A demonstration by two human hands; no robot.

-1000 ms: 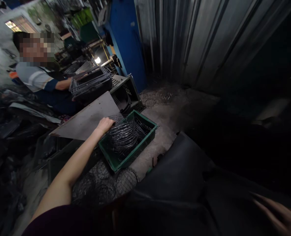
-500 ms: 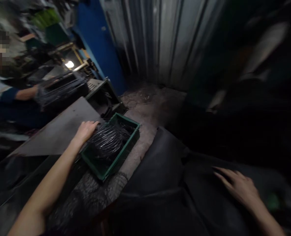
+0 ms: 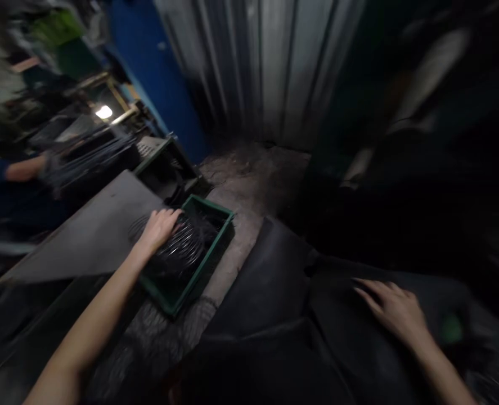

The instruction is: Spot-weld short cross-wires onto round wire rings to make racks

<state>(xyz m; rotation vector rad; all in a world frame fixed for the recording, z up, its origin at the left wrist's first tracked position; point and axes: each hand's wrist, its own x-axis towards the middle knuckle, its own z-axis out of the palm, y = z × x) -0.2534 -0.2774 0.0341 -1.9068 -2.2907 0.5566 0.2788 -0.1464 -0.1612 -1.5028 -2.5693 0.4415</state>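
"Head view first: what has changed since the earlier frames?"

"The scene sits further left, and the right hand [image 3: 396, 309], at first cut off in the corner, now shows whole. The left hand [image 3: 161, 225] has come further over the wire loops [image 3: 185, 244], which lie in the green crate [image 3: 204, 264]. Faint loops [image 3: 136, 228] now show left of that hand, in front of the grey sheet [image 3: 89, 236]."

"And its grip?"

"Fingers bent over the wire, tips hard to make out — I cannot tell whether they pinch any."

"The other hand?"

"Fingers and thumb spread, nothing visible in it, at the black cloth [image 3: 270, 287]. Whether it touches, I can't say."

"What else is hard to read?"

"Plenty. The co-worker is mostly out of frame at the left edge, with a forearm [image 3: 25, 169] by a blurred stack of dark frames [image 3: 93, 154]. Below the crate, the mesh rings [image 3: 148, 326] are smeared — their number is unclear. The right side is nearly black, and the left hand hides part of the loops."
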